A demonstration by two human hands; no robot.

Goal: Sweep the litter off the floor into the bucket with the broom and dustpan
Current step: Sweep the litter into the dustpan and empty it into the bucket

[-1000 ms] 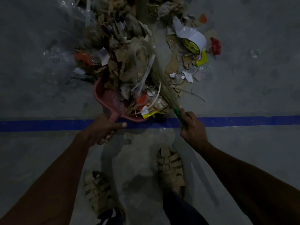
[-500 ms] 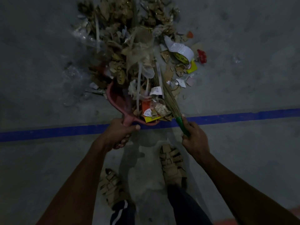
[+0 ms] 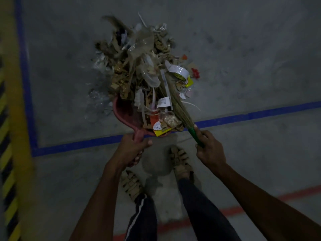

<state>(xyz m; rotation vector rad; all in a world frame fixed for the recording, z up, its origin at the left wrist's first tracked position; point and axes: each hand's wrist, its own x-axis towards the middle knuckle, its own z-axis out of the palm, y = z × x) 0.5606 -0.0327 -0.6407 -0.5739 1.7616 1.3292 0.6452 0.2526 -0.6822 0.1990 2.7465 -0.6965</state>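
Note:
A pink dustpan [image 3: 124, 113] is heaped with litter [image 3: 139, 73]: torn cardboard, clear plastic, paper scraps. My left hand [image 3: 132, 150] grips its handle from below. In my right hand [image 3: 209, 150] I grip the green handle of a straw broom [image 3: 180, 108], whose bristles press against the right side of the load. More litter, among it a white tape roll [image 3: 179, 71], a yellow scrap and a red scrap [image 3: 195, 73], lies on the floor to the right of the pan. No bucket is in view.
Grey concrete floor with a blue line [image 3: 260, 113] crossing under the pan and turning up the left side. A yellow and black hazard strip [image 3: 8, 136] runs along the left edge. A red line [image 3: 234, 208] lies behind my sandalled feet [image 3: 180, 162].
The view has pulled back and up; the loaded dustpan and broom now stand higher over the floor, held together. Both hands keep their grips. The floor litter looks smaller and farther.

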